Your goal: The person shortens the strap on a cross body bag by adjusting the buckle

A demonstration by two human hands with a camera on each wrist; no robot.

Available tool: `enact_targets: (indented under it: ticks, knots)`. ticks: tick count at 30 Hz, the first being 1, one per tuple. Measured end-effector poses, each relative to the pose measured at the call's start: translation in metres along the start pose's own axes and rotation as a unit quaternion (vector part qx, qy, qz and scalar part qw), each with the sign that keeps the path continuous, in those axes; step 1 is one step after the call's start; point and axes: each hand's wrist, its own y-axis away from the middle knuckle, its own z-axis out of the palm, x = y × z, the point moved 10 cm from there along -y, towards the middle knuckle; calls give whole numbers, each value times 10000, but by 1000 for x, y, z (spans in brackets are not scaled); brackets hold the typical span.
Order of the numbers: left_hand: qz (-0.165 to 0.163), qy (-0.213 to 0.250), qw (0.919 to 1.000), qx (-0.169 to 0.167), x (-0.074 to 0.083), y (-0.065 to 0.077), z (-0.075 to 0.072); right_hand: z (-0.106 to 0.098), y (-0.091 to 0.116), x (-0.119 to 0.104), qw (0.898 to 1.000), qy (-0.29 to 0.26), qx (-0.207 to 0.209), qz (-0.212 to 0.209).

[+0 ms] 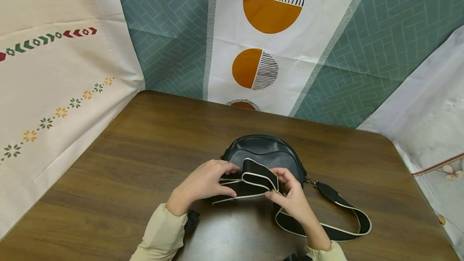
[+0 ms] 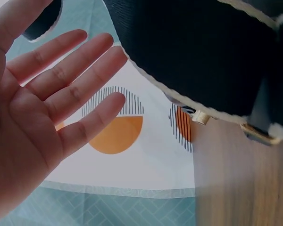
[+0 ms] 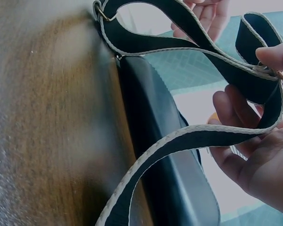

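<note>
A black handbag (image 1: 266, 148) with a rounded top stands on the table behind both hands. Its wide black strap (image 1: 328, 192) has pale edging and curves over the table at the right. My right hand (image 1: 291, 196) pinches the strap at a gold slider buckle (image 1: 276, 189), thumb in front and fingers behind. From there a folded loop of strap rises toward the left. My left hand (image 1: 204, 180) is beside the loop, thumb and fingers spread apart. Its palm and straight fingers show in the left wrist view, alongside the strap (image 2: 193, 56), with nothing gripped.
The brown wooden table (image 1: 119, 164) extends around the bag. A gold clasp (image 1: 309, 179) joins the strap to the bag's right side. Patterned cloth (image 1: 174, 43) hangs along the table's back edge, with pale cloths (image 1: 54, 104) at the sides.
</note>
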Motion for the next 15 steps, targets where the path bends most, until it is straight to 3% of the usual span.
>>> enact_targets:
  ticks: [15]
  knots:
    - [-117, 94, 9995, -292, -11, 2, 12, -5, 0, 6, 9997, -38, 69, 227]
